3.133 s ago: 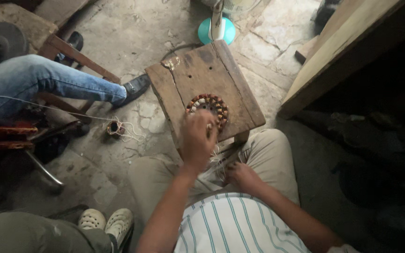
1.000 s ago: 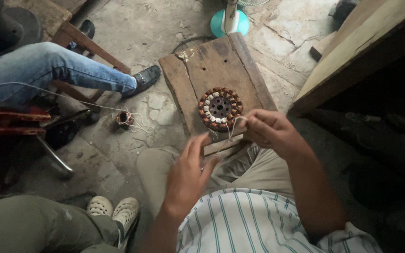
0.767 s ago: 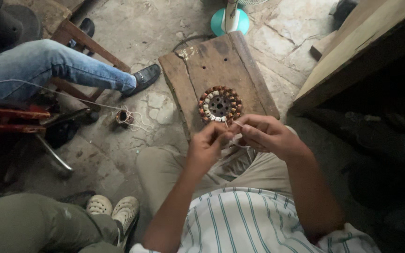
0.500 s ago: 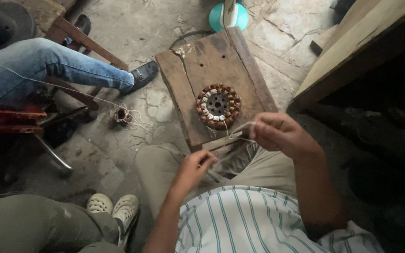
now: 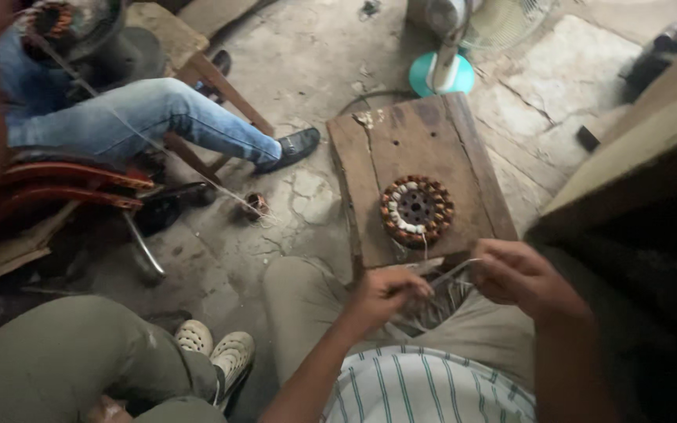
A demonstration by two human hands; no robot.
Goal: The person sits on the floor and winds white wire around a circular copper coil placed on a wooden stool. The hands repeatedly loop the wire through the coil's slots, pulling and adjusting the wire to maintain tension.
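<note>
Just below the wooden surface (image 5: 432,149) carrying the round stator (image 5: 416,210), the left hand (image 5: 385,294) and right hand (image 5: 515,274), both curled narrow, pinch 1 thin wire (image 5: 454,270).

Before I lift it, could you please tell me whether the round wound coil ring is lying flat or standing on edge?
Flat: the coil ring lies face up on the wooden board, centre hole visible.

The thin strand (image 5: 450,270) between the left hand (image 5: 381,296) and right hand (image 5: 515,274) is too fine and blurred to identify. The fan (image 5: 464,35) runs off the top edge. The seated person's leg (image 5: 143,117) is cut off at left.
</note>
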